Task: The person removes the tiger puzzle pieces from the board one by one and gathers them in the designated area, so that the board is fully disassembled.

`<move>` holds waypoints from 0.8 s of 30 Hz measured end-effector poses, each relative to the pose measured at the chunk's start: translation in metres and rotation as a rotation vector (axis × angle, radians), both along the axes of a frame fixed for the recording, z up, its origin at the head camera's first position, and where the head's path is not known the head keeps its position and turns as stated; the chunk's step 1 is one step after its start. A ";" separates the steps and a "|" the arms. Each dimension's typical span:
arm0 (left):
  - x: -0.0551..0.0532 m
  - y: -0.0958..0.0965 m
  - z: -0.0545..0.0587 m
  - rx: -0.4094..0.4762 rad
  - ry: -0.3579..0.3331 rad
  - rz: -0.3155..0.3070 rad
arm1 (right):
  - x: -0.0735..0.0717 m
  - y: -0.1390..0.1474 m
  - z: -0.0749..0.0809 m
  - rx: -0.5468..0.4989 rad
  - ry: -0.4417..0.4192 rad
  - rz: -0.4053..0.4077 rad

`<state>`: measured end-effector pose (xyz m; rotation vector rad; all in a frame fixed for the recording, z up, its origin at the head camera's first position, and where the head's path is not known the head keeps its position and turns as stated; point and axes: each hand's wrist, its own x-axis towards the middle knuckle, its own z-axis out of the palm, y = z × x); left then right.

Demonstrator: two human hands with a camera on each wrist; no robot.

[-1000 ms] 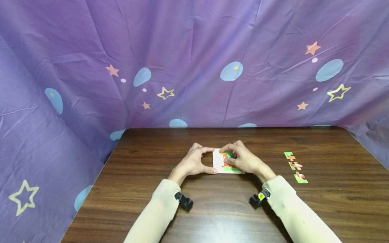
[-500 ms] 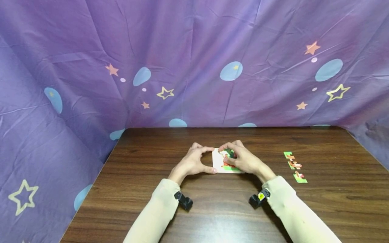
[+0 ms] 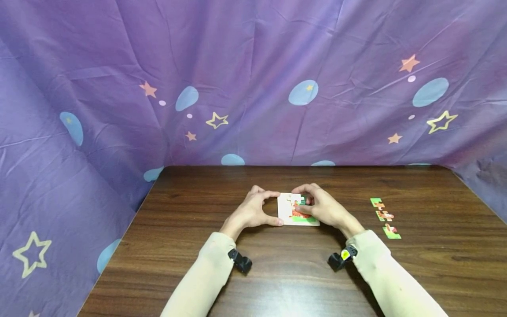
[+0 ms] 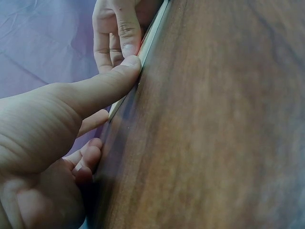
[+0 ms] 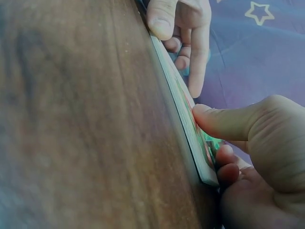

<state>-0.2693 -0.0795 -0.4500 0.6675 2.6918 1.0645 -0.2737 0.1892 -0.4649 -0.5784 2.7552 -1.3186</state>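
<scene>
A small pale puzzle board (image 3: 284, 211) lies flat on the table, with a green and orange picture (image 3: 303, 216) of joined pieces over its middle and right. My left hand (image 3: 250, 212) grips its left side, thumb at the near corner and index finger at the far one. In the left wrist view that thumb (image 4: 121, 71) presses against the board's edge. Over the right part is my right hand (image 3: 325, 208), thumb on the picture and index finger reaching toward the far edge. The right wrist view has this thumb (image 5: 214, 119) touching the printed face, other fingers bent beside the board.
Three loose jigsaw pieces lie in a column to the right: a far one (image 3: 377, 203), a middle one (image 3: 384, 215) and a near one (image 3: 391, 231). The brown wooden table (image 3: 190, 207) meets a purple patterned cloth (image 3: 253, 132) at its back and left.
My right hand has shifted slightly right over the board, uncovering more of the picture's upper left, where a whitish piece now shows. The left hand keeps its hold on the board.
</scene>
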 end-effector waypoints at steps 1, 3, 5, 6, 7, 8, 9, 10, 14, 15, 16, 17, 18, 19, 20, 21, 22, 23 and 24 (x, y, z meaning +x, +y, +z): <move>0.000 0.000 0.000 -0.001 0.000 0.000 | 0.000 0.000 0.000 0.001 0.003 0.000; 0.000 0.000 0.000 -0.003 0.004 -0.001 | 0.000 0.000 -0.001 0.011 0.012 -0.003; 0.000 -0.001 -0.001 -0.002 0.006 -0.002 | -0.001 0.000 -0.002 0.014 0.025 -0.004; -0.002 -0.001 -0.003 -0.004 0.016 -0.002 | -0.001 0.000 -0.002 0.014 0.031 -0.005; -0.002 -0.001 -0.003 -0.003 0.016 -0.003 | -0.001 0.000 -0.003 0.013 0.038 -0.008; -0.002 -0.001 -0.003 -0.003 0.020 -0.004 | -0.001 0.000 -0.003 0.011 0.042 -0.011; -0.005 -0.002 -0.007 -0.003 0.028 -0.004 | -0.002 0.000 -0.003 0.005 0.043 -0.014; -0.005 -0.002 -0.007 -0.001 0.026 -0.002 | -0.002 0.000 -0.003 0.000 0.043 -0.016; -0.007 -0.002 -0.008 -0.003 0.023 0.006 | -0.002 0.000 -0.002 -0.039 0.023 -0.025; -0.007 -0.002 -0.008 0.002 0.016 0.009 | -0.002 0.000 -0.002 -0.045 0.022 -0.027; -0.004 -0.001 -0.004 0.006 0.003 0.012 | -0.003 0.000 -0.002 -0.049 0.021 -0.029; -0.004 -0.001 -0.004 0.004 0.001 0.013 | -0.003 0.000 -0.002 -0.052 0.022 -0.031; -0.003 -0.001 -0.003 0.005 -0.005 0.014 | -0.003 0.001 -0.002 -0.049 0.025 -0.033; -0.002 0.000 -0.002 0.005 -0.010 0.016 | -0.004 0.001 -0.002 -0.045 0.027 -0.035; -0.002 0.000 -0.002 0.004 -0.010 0.017 | -0.004 0.001 -0.003 -0.041 0.030 -0.036; -0.001 0.000 0.000 0.006 -0.020 0.018 | -0.004 0.002 -0.003 -0.037 0.033 -0.038; -0.001 0.001 0.000 0.002 -0.019 0.018 | -0.004 0.002 -0.003 -0.034 0.033 -0.038; -0.001 0.001 0.000 0.000 -0.017 0.018 | -0.004 0.002 -0.003 -0.033 0.034 -0.039; -0.002 0.001 0.000 -0.001 -0.016 0.017 | -0.004 0.002 -0.002 -0.032 0.033 -0.039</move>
